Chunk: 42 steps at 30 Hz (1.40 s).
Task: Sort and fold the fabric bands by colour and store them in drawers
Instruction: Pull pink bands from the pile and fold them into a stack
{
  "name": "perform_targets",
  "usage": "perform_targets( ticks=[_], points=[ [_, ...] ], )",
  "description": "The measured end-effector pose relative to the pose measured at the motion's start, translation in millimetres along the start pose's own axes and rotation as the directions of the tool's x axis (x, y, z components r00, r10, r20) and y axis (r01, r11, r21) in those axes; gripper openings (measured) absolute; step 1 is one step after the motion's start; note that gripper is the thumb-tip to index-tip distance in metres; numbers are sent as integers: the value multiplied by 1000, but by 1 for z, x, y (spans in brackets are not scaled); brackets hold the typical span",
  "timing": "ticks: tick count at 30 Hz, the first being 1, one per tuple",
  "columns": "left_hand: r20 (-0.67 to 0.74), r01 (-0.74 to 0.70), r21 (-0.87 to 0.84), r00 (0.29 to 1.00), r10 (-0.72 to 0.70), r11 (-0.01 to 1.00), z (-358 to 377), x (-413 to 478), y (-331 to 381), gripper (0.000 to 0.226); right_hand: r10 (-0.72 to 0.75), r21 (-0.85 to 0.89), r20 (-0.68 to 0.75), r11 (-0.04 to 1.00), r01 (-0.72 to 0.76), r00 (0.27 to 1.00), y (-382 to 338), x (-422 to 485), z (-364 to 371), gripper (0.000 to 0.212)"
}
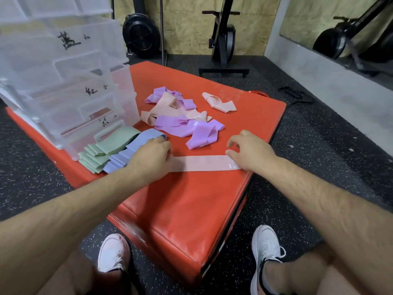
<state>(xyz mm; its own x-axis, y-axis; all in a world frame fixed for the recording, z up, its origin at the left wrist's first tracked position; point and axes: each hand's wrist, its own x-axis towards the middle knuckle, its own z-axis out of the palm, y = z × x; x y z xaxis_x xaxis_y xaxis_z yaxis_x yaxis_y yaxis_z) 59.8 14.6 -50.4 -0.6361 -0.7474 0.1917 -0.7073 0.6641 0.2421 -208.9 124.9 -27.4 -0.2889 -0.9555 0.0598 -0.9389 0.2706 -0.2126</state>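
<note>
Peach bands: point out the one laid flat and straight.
The peach band stretched between the left hand and right hand, nearest the person; the others lie twisted in the mixed pile or crumpled alone farther back.

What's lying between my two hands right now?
Only the pink band, stretched flat on the red mat. It runs from the left hand to the right hand, as the head view shows.

Bare forearms [74, 201] — white sneakers [265, 250], black trim.
</note>
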Motion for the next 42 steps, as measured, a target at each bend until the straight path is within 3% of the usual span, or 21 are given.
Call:
perform_targets(
  ticks=[5, 10, 17, 24, 28, 32, 35, 38, 42],
  points=[
    [-140, -88, -75, 987, 77, 993, -4, 53, 41, 23, -110, 79, -112, 990, 119, 988, -22, 28, -13, 19],
    [-226, -185, -202, 964, 138, 962, -13, 121, 83, 28, -100, 188, -193, 973, 136, 976, -18, 72, -28, 27],
    [-79, -74, -89, 995, 67, 993, 23, 173, 73, 58, 130, 209, -88, 972, -109, 988, 16, 142, 7, 36],
    [-95, -62, -94, 994, 53, 994, 45, 189, 60, 47, 301, 208, 114, 924, -319, 947, 22, 181, 35, 49],
    [-73, -46, -128, 997, 37, 991, 45, 190, 62, 47, 357, 208, 94, 906, -369, 929, 20, 187, 41, 55],
    [-72, -30, -173, 997, 17, 984, 38, 187, 66, 45, 250, 212, 44, 944, -254, 967, 10, 184, 36, 48],
    [-58, -6, -238, 998, -8, 971, 28, 185, 70, 46, 97, 269, -55, 960, -79, 994, 11, 174, 19, 49],
    [-57, -2, -349, 998, -19, 937, 20, 183, 74, 47, 13, 236, -174, 971, 29, 985, 15, 156, -7, 47],
    [-144, -72, -553, 989, -10, 830, 5, 181, 92, 49, 11, 291, -304, 953, 82, 953, 18, 127, -45, 49]
  ],
)
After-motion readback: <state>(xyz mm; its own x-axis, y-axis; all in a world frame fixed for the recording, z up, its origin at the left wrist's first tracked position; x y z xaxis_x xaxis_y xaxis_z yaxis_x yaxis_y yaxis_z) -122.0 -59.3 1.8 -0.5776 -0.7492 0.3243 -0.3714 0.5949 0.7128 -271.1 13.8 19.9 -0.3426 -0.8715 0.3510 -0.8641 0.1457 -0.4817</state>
